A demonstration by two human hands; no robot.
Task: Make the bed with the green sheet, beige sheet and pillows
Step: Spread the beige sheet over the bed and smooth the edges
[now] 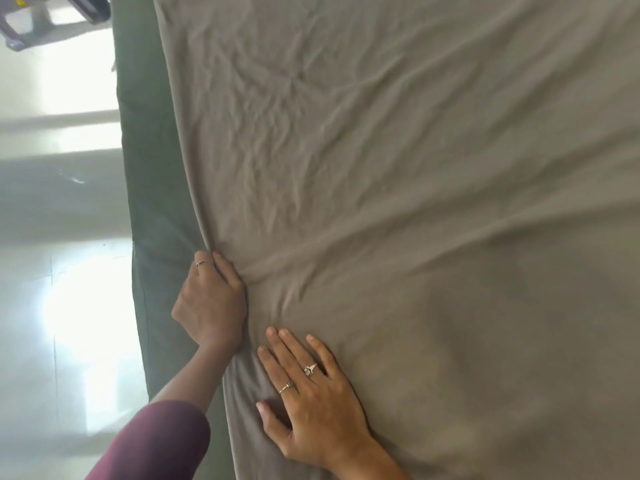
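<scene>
Bed, part made. Green sheet (pixel 152 188): already on the mattress, showing only as a dark strip down the left of the frame, from the top edge to the bottom, where it covers the bed's side. Beige sheet (pixel 398 188): laid over the green one and filling the middle and right of the frame; its left edge runs top to bottom, bowing a little toward the lower left, so its long axis appears to lie up and down the picture, though its far ends are out of view. Surface much creased, with fine wrinkles in the upper middle and long folds fanning out to the right from the lower-left gather. Left hand (pixel 211 303): at the beige sheet's left edge, lower left of centre, fingers curled round a bunch of the cloth where the folds meet. Right hand (pixel 311 403): just below and right of it, lying flat on the beige sheet with fingers spread and straight, pressing, holding nothing. Judged state of work: both sheets on, the beige one being drawn and smoothed along this side; straightening and any tucking not yet finished. Pillows: none in view; presumably yet to be placed. Floor (pixel 62 306): pale, glaring, far left.
</scene>
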